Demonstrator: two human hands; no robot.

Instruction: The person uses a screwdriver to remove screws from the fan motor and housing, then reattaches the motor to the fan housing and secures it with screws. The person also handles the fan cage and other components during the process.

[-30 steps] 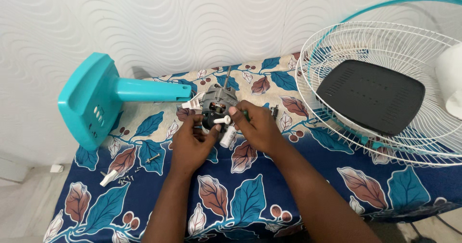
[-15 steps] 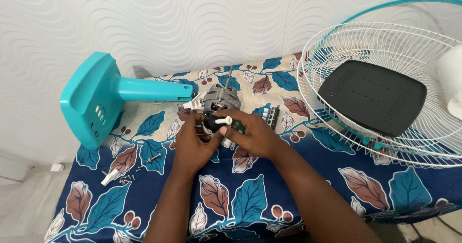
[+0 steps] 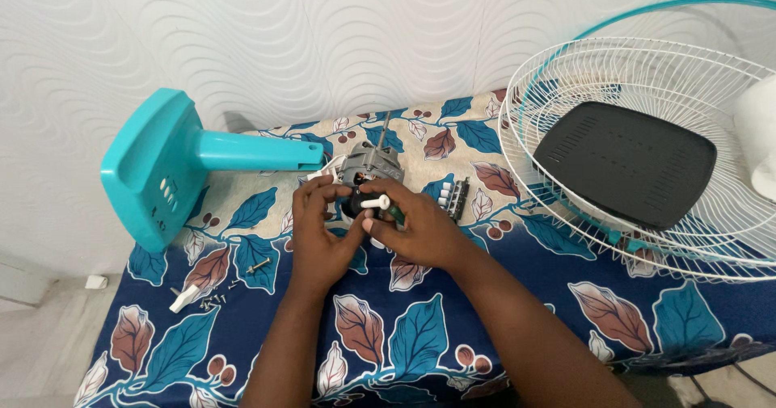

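Note:
A grey fan motor (image 3: 373, 164) with a thin metal shaft pointing away from me sits on the leaf-patterned cloth (image 3: 420, 327). My left hand (image 3: 317, 234) grips the motor's near left side. My right hand (image 3: 414, 229) is closed on a small tool with a green handle and holds a short white peg (image 3: 374, 203) against the dark rear of the motor. Both hands hide the motor's near end. A black switch block with white buttons (image 3: 457, 199) lies just right of my right hand.
A teal fan stand and base (image 3: 174, 162) lies on its side at the left. A white wire fan guard (image 3: 647, 145) holding a black cover plate (image 3: 626, 161) fills the right. Loose screws (image 3: 214, 299) and a white knob (image 3: 183, 299) lie at the near left.
My right hand has shifted over the rear of the motor and closed in beside my left hand. The white peg now lies across the motor's back end.

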